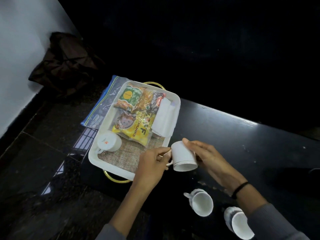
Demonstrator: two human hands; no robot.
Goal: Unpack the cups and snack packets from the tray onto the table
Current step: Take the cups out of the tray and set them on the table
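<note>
A white tray (110,168) with gold handles sits on the black table (242,135). In it lie several snack packets (136,125), folded white napkins (164,118) and one white cup (109,141) upside down at its near left. Both hands hold another white cup (183,157) upside down just past the tray's right edge, above the table. My left hand (152,163) pinches its handle. My right hand (207,156) wraps its side. Two white cups, one (201,202) and another (239,224), stand upright on the table near me.
A blue-edged plastic zip bag (102,108) lies under the tray's far left side. A dark crumpled bag (64,64) rests on the floor by the white wall. The table's left edge drops to a dark tiled floor.
</note>
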